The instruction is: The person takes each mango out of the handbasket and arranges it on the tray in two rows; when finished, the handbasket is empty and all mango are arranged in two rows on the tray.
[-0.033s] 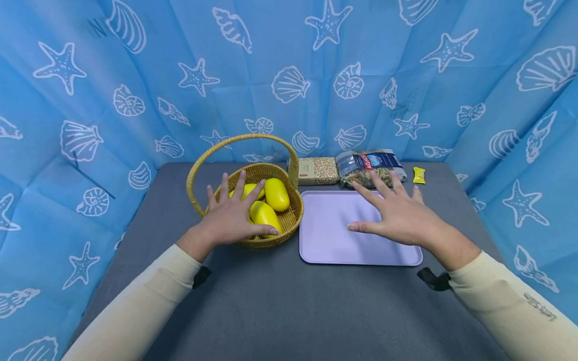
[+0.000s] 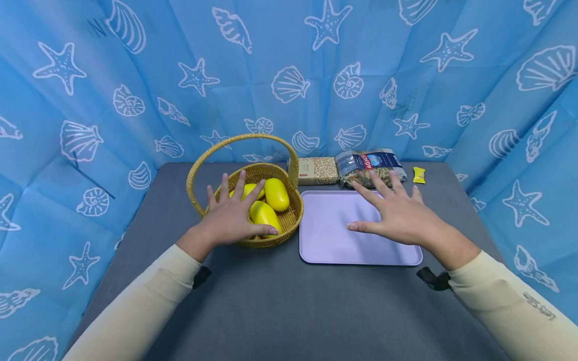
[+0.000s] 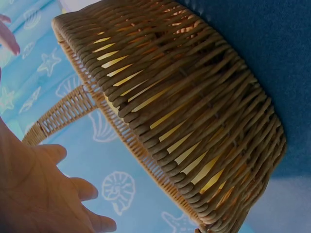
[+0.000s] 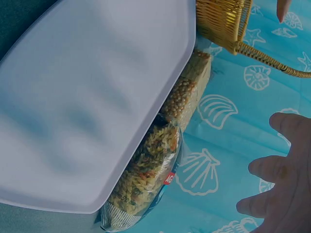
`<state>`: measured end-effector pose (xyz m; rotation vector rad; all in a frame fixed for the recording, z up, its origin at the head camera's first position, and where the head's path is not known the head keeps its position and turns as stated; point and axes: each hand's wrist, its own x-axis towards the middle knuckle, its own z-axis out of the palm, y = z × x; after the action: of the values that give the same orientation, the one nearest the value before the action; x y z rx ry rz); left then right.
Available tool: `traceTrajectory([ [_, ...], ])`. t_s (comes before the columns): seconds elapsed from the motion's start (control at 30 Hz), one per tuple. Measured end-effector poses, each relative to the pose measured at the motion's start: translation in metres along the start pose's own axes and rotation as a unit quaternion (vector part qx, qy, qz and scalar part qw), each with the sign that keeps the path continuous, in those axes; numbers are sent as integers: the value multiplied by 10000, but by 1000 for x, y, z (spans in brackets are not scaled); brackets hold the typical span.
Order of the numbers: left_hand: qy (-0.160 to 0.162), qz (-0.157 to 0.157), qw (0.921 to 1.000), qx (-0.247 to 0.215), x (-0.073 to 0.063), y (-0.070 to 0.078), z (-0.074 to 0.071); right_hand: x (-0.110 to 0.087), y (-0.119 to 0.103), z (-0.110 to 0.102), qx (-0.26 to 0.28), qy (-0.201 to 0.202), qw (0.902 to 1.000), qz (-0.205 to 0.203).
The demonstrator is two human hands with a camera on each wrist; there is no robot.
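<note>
My left hand point(image 2: 230, 215) is held over the near left part of a wicker basket point(image 2: 291, 220), fingers spread and nothing in its grasp. Inside the basket lie several smooth yellow fruits point(image 2: 277, 194), partly hidden by that hand; their yellow shows through the weave in the left wrist view. My right hand point(image 2: 402, 215), also with fingers spread and holding nothing, hovers above the right part of a lilac tray point(image 2: 329, 235). Its shadow falls on the tray in the right wrist view, where the fingers point(image 4: 269, 169) appear at the right edge.
Behind the tray stand a pack of pale beans or grains point(image 2: 324, 170) and a bag of pasta point(image 2: 372, 168). A small yellow wrapped packet point(image 2: 419, 175) lies at the back right. The basket's tall handle point(image 2: 253, 135) arches upward. A blue shell-patterned curtain point(image 2: 289, 50) surrounds the grey table point(image 2: 307, 311).
</note>
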<state>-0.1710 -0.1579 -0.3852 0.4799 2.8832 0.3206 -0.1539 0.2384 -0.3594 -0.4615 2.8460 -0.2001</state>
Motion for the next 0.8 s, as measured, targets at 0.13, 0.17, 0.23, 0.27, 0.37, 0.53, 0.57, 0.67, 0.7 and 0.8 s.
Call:
traceTrajectory([
  [0.13,17,24,10000,-4,0,2,1,-1,1,-1,3,83,10000,-16],
  [0.17,26,36,10000,-22,0,2,1,-1,2,-1,0,123,9999,-34],
  [0.23,79,84,9999,-38,-1,2,2,-2,3,-2,-5,215,9998,-60],
  [0.27,114,109,9999,-38,-2,2,1,-3,4,-3,-1,262,9996,-79],
  [0.37,230,208,9995,-15,-4,2,0,-5,7,-5,10,378,9992,-111],
  [0.53,419,457,9980,-82,-8,5,-7,-8,13,-9,94,610,9980,-105],
  [0.57,448,520,9975,-152,-10,6,-10,-9,13,-10,138,660,9977,-107],
  [0.67,571,775,9942,-471,-15,8,-17,-11,14,-13,271,794,9964,-146],
  [0.7,639,891,9920,-626,-17,8,-19,-12,14,-14,331,853,9957,-172],
  [0.8,913,1373,9794,-1165,-26,6,-28,-14,15,-16,504,1118,9920,-306],
])
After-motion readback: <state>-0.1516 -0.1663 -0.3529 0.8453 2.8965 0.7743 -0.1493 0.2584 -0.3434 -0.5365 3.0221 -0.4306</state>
